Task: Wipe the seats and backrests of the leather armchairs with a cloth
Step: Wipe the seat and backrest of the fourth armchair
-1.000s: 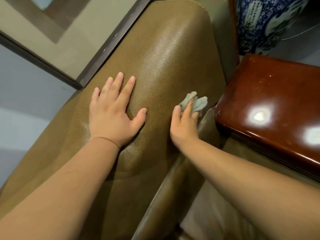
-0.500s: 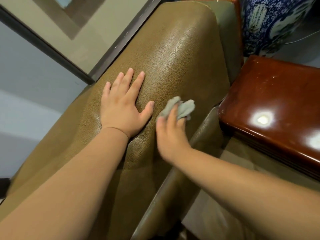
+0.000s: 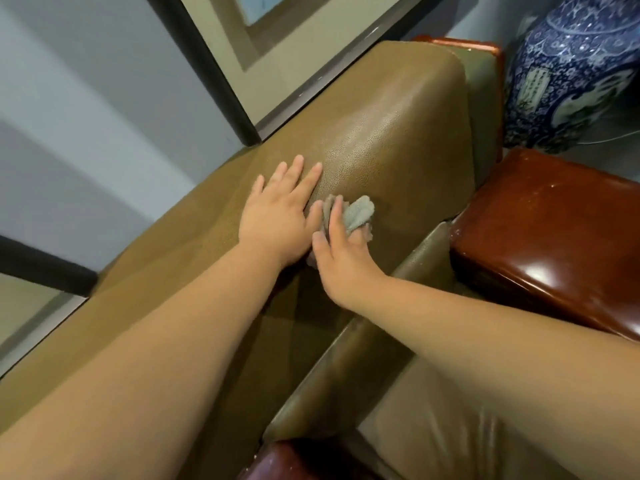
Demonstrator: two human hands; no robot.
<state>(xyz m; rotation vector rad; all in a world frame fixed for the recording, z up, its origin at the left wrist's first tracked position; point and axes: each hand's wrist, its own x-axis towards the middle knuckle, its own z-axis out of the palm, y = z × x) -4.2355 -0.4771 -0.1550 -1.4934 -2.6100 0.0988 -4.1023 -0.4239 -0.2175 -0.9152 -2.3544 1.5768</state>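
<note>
The olive-brown leather armchair backrest (image 3: 388, 126) runs diagonally across the view, its top catching light. My left hand (image 3: 280, 216) lies flat on it with fingers spread and nothing in it. My right hand (image 3: 341, 251) presses a crumpled grey-green cloth (image 3: 356, 213) against the leather right beside the left thumb; the cloth bulges out past the fingertips. The seat cushion (image 3: 433, 434) lies at the lower right, partly under my right forearm.
A glossy red-brown wooden side table (image 3: 554, 230) stands against the chair's right side. Behind it sits a large blue-and-white porcelain vase (image 3: 571, 71). A dark-framed picture (image 3: 221, 81) hangs on the grey wall behind the backrest.
My right hand has slid the cloth leftward across the backrest, from its right edge until it meets the left thumb. The left hand stays flat; the camera view has pulled back.
</note>
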